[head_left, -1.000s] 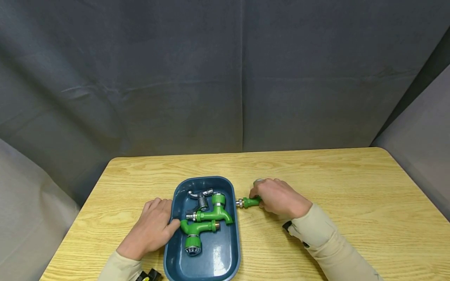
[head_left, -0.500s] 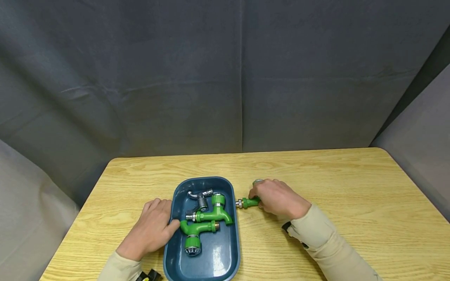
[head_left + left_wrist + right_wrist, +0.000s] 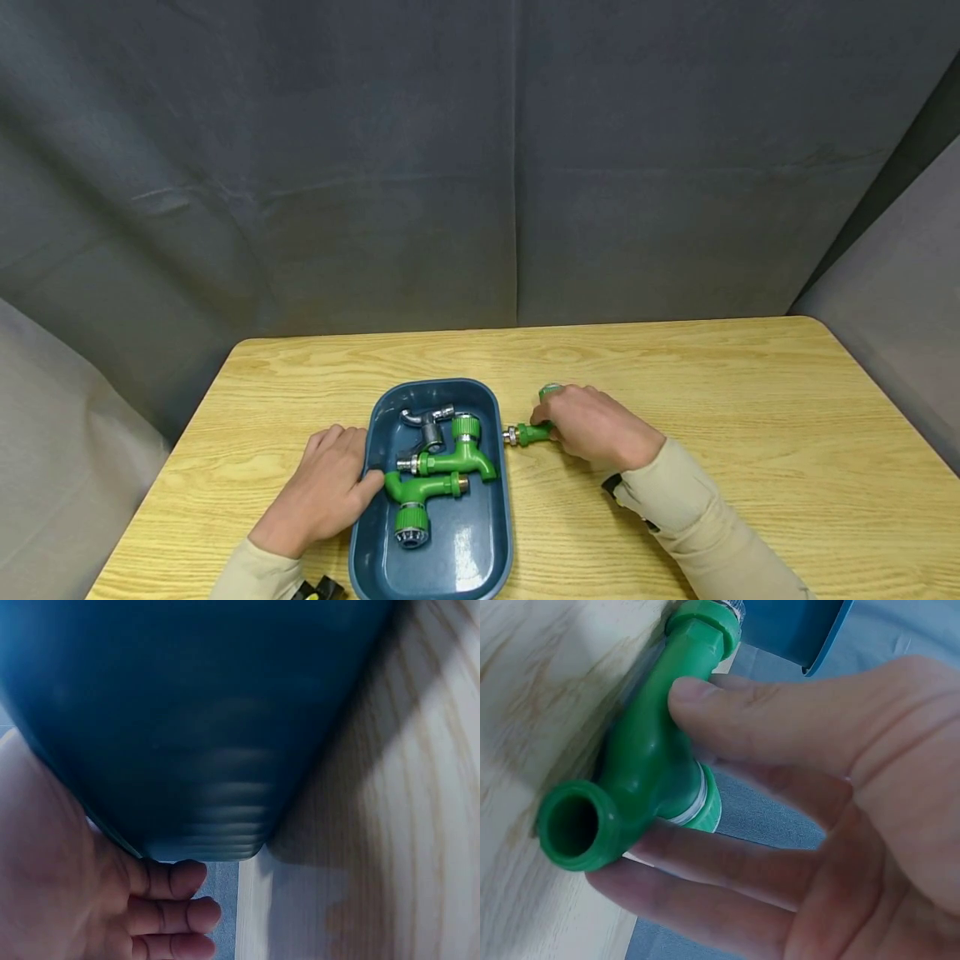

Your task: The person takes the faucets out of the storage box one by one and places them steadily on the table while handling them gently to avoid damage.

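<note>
Barely shifted: one green tap (image 3: pixel 649 742), pinched by fingers (image 3: pixel 679 900) of the right hand (image 3: pixel 592 425); left hand (image 3: pixel 322 487) touches tray (image 3: pixel 450 575), fingers (image 3: pixel 172 915) relaxed.

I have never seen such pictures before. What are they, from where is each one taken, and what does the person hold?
There is no machine, only a person working. The wide picture is taken from the person's head, looking forward and down; the two close ones are taken from the left and right wrists. On the wooden table stands a blue tray with two green taps and a smaller metal tap inside. The bare left hand holds the tray's side, thumb over its edge. The right hand grips a third green tap beside the tray.
</note>
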`<state>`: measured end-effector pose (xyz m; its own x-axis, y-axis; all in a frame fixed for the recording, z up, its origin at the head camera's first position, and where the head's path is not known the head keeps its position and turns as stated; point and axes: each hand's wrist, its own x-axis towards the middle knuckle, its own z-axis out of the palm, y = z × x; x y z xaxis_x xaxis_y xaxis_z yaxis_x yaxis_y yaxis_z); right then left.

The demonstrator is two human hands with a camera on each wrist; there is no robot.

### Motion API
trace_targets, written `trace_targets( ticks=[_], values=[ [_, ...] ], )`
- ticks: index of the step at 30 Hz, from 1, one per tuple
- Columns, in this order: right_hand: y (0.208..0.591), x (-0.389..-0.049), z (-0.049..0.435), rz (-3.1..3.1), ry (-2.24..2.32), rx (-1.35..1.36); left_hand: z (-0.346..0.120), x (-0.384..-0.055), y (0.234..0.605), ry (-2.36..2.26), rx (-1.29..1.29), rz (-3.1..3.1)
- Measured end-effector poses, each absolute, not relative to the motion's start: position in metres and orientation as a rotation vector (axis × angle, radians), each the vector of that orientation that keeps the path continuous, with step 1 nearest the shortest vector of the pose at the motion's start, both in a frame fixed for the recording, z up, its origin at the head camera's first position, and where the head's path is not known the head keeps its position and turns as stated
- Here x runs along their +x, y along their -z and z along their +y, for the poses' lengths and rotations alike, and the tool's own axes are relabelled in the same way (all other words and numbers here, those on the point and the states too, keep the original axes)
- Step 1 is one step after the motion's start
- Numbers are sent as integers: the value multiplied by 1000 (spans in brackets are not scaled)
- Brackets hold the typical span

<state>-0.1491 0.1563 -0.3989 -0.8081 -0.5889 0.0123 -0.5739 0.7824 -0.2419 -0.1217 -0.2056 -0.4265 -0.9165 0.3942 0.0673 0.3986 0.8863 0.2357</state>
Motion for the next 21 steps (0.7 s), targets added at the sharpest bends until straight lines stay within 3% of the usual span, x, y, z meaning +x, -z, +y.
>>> trace_targets(
  ticks=[21],
  values=[
    [396,-147,158,2897,396,-976,-207,-123,428,391,-640,-3036]
  ],
)
